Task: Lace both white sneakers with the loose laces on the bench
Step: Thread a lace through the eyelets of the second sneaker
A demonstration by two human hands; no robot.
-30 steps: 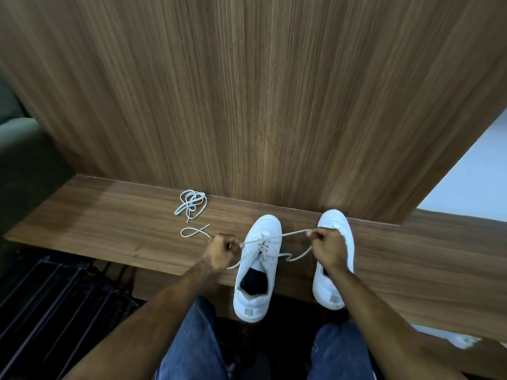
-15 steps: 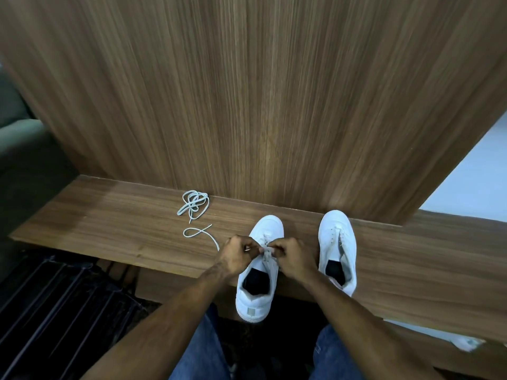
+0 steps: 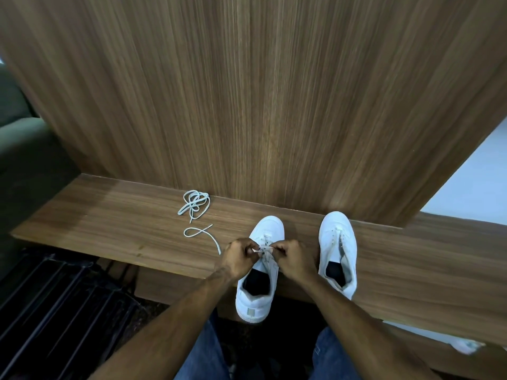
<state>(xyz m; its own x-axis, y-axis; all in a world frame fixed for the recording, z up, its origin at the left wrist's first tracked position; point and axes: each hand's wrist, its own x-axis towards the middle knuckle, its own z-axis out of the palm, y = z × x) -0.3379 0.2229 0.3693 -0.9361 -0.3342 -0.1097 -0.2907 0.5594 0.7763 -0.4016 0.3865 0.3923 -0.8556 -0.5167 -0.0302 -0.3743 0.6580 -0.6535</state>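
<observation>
Head view, looking down at a wooden bench [image 3: 115, 220] set against a wood-panelled wall [image 3: 274, 91]. 2 white sneakers stand on the bench, toes toward the wall, heels hanging over the front edge. Both hands meet over the left sneaker [image 3: 260, 270]. The left hand [image 3: 238, 259] is curled, pinching a white lace end [image 3: 258, 249] at the eyelets; the right hand [image 3: 294, 257] is also curled, fingertips pinched on the lace opposite. The right sneaker [image 3: 338, 248] stands just beside it, untouched, apparently unlaced. A second loose lace [image 3: 195, 205] lies tangled near the wall, well apart to the left, and a strand [image 3: 203, 235] loops across the bench toward the left hand.

Judgement: lacing of sneaker 1 is under way. To do it well, keep each lace end flat, feed the tip squarely through its eyelet, and pull both sides evenly.
</observation>
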